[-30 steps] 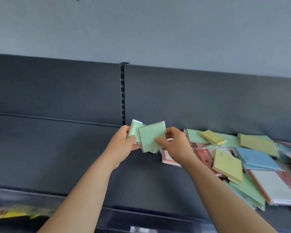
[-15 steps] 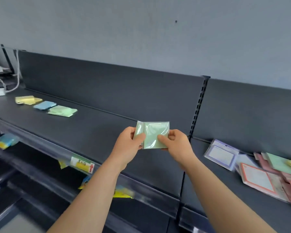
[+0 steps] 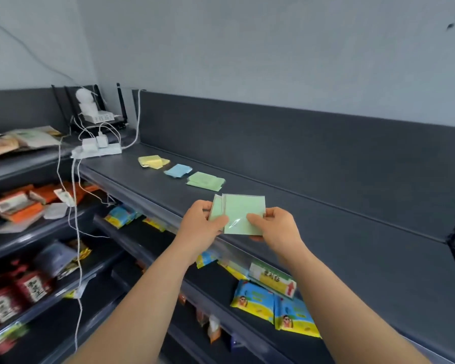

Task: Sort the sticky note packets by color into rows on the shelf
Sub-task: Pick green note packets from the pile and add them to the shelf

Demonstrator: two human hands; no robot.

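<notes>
**Green packets held above the shelf**

Both hands grip a small stack of green sticky note packets (image 3: pixel 243 215) over the dark shelf (image 3: pixel 326 232): left hand (image 3: pixel 199 223) pinching the left edge, right hand (image 3: pixel 279 227) the right. Beyond them lie green (image 3: pixel 205 181), blue (image 3: pixel 177 170) and yellow (image 3: pixel 153 161) piles.

Head view, seemingly angled down-left.

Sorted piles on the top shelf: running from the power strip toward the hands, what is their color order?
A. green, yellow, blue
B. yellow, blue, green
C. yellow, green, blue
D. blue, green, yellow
B: the yellow pile lies nearest the power strip, then the blue pile, then the green pile.
</notes>
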